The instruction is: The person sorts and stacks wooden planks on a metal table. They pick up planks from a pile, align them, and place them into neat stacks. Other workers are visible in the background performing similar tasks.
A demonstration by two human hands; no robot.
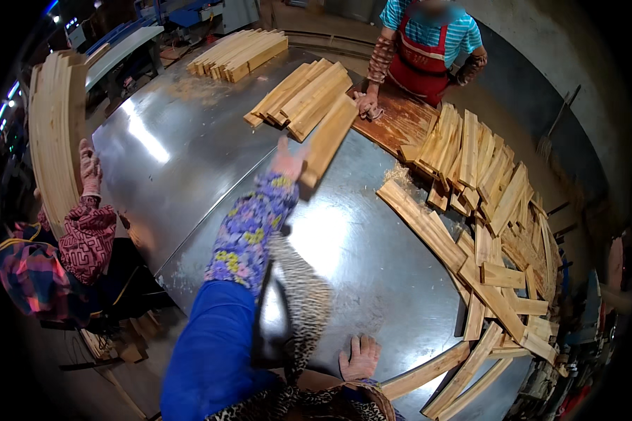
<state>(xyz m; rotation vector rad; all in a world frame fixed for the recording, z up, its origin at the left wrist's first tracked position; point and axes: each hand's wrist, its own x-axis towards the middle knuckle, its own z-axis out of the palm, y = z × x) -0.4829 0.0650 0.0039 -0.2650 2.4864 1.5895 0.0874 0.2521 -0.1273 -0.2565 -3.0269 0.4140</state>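
Note:
My left hand [288, 160], at the end of a blue sleeve with a flowered cuff, reaches far over the metal table. It is somewhat blurred, its fingers look stretched out, and it is at the left edge of a wide wooden plank [328, 140]. Whether it touches that plank I cannot tell. Beyond it lies a row of light wooden planks [298, 95], side by side. My right hand [360, 358] rests flat on the near part of the sheet-metal tabletop [372, 281], fingers spread and holding nothing. Loose wooden slats [428, 372] lie just right of it.
A co-worker in a red apron [421, 67] stands across the table, one hand on a brown board [400, 116]. At left another person holds a tall bundle of planks [55, 133]. Jumbled slats [502, 182] cover the right side; another plank stack [239, 55] lies far left.

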